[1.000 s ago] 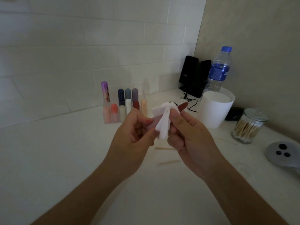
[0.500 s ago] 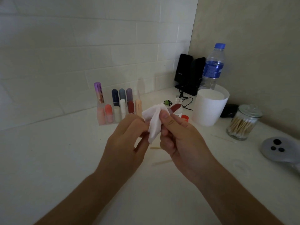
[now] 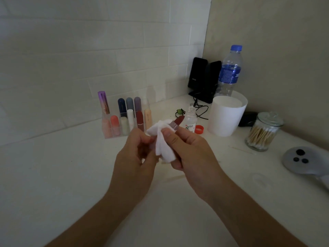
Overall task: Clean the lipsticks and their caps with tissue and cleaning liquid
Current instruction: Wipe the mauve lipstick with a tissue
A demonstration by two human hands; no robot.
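Right hand (image 3: pixel 190 154): fingers curled round the lipstick (image 3: pixel 179 120), thumb pressing the tissue (image 3: pixel 164 145) onto its barrel. The dark red bullet stands clear of the wrap and points toward the back edge of the counter (image 3: pixel 71 175), so I judge the barrel is being wiped, not the colour.

Left hand (image 3: pixel 133 157): fingers curled, tips pinching the tissue's left fold, presumably to hold it taut against the rubbing. Whether they also touch the barrel is hidden.

Both hands are above the counter's middle and touch nothing on it.

Just behind them stands the cleaning liquid bottle (image 3: pixel 190 123), uncapped, with its red cap (image 3: pixel 199 129) lying beside it. It is probably left open for re-wetting.

Along the back edge, left of the bottle, a clear organiser (image 3: pixel 106 135) holds the other lipsticks (image 3: pixel 139 120) upright in its compartments.

To the right is a white tub (image 3: pixel 224 122); I cannot tell its contents. Nearer the right edge, a lidded glass jar (image 3: pixel 270 118) is full of cotton swabs (image 3: pixel 260 137).

A water bottle (image 3: pixel 230 72) and black speakers (image 3: pixel 204 79) stand in the back right corner.
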